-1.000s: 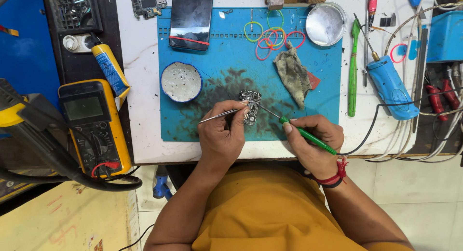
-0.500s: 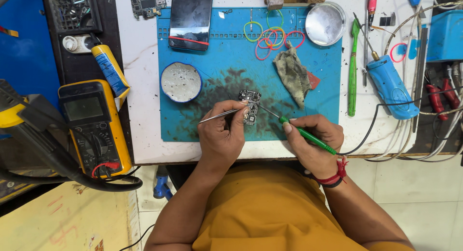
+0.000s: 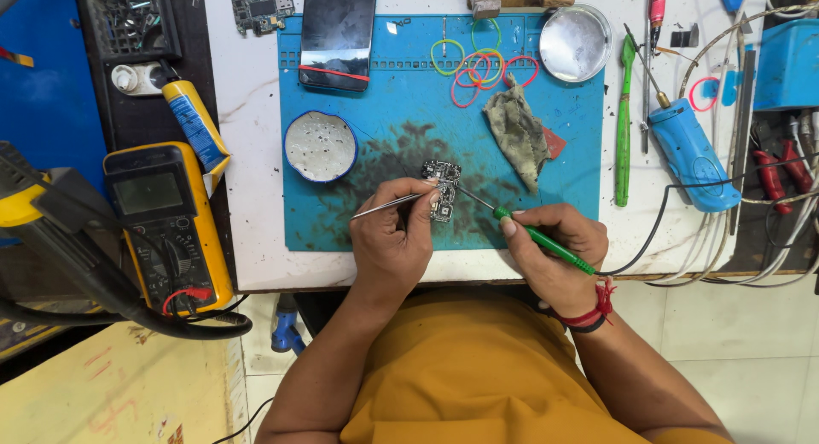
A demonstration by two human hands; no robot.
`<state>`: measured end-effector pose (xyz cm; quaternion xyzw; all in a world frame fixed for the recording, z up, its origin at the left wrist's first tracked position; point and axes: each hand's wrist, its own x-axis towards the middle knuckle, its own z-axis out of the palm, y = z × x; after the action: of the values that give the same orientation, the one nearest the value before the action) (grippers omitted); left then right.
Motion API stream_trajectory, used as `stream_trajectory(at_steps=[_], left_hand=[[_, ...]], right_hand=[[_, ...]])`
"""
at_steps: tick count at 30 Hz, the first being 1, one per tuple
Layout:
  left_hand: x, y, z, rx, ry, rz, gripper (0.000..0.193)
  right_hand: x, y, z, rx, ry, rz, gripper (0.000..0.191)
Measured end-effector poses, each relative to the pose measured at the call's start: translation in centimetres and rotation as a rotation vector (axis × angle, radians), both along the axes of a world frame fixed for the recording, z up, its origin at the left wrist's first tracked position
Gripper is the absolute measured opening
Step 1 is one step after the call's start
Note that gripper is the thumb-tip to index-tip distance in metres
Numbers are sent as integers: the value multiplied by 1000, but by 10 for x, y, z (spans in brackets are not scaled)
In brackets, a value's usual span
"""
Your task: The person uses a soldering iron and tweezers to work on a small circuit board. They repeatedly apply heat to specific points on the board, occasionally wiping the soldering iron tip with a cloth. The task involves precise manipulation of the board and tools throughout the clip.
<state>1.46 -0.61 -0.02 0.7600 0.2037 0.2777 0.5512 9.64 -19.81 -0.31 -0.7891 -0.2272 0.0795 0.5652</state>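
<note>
Left hand (image 3: 391, 243) is closed on metal tweezers (image 3: 394, 203), tips resting at the small circuit board (image 3: 441, 188). Right hand (image 3: 553, 255) is clamped around a green-handled soldering iron (image 3: 537, 237), its tip touching the board from 4 o'clock. The board lies near the centre of the blue work mat (image 3: 375, 77), on a darkly stained patch. At 10 o'clock from the board stands a round tin (image 3: 320, 145); at 2 o'clock, a crumpled rag (image 3: 517, 133) and loose rubber bands (image 3: 478, 64). A yellow multimeter (image 3: 166, 218) sits at 9 o'clock, off the mat. Risk, in my judgement: the board is steadied by tweezers only, so pressure from the tip could skid it and damage neighbouring components.
</note>
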Motion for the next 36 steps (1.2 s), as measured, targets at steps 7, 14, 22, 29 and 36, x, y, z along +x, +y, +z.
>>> stream_trajectory(at_steps=[7,14,22,29,36], left_hand=[[0,-1,0,-12,-3,0,10],[1,-1,-1,-35,-15,10,10],[0,0,-1,11,11,12,11],[0,0,-1,2,-5,11,11],[1,1,-1,2,7,8,10]], right_hand=[[0,0,0,14,8,7,11],[0,1,0,8,16,-2,11],[0,2,1,17,-1,10,11],[0,2,0,17,7,18,12],[1,2,-1,-7,-6,8,12]])
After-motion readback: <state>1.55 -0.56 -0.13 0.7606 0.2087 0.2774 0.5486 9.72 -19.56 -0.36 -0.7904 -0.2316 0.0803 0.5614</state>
